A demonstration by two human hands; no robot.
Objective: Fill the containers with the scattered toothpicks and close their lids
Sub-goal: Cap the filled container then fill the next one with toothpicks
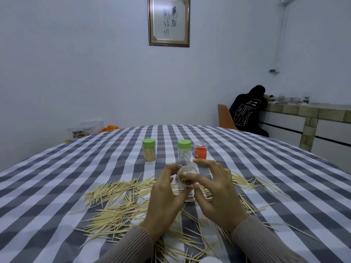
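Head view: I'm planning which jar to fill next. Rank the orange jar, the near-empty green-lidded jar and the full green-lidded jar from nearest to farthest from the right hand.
From the right hand:
1. Orange jar, just beyond its fingertips.
2. Near-empty green-lidded jar, middle of the row.
3. Full green-lidded jar, far left.

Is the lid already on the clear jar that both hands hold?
No, the clear jar is open, its toothpick ends showing.

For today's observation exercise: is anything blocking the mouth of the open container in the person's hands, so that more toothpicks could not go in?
Nothing visible blocks it. The open container sits tilted between the left hand and right hand, with no lid on and toothpicks already showing inside; the right thumb lies at its rim.
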